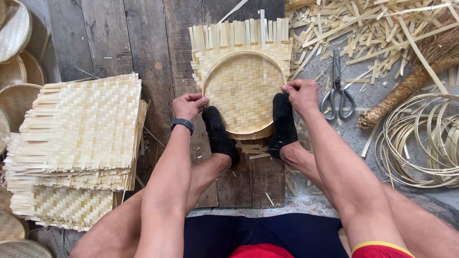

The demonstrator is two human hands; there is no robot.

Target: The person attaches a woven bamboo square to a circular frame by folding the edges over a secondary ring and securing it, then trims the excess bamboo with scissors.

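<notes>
A square woven bamboo mat [241, 45] lies on dark wooden planks, with a round bamboo hoop [244, 55] pressed into its middle so it forms a shallow tray. My left hand [189, 105] pinches the hoop's left rim. My right hand [300, 93] pinches the right rim. Both my feet in black socks [219, 134] [283, 125] press on the near edge of the mat and hoop. A dark band sits on my left wrist.
A tall stack of woven mats [79, 143] stands at the left. Finished round trays [14, 71] line the far left edge. Scissors [336, 91] lie to the right, among bamboo offcuts [368, 33], a broom [416, 79] and coiled bamboo hoops [423, 141].
</notes>
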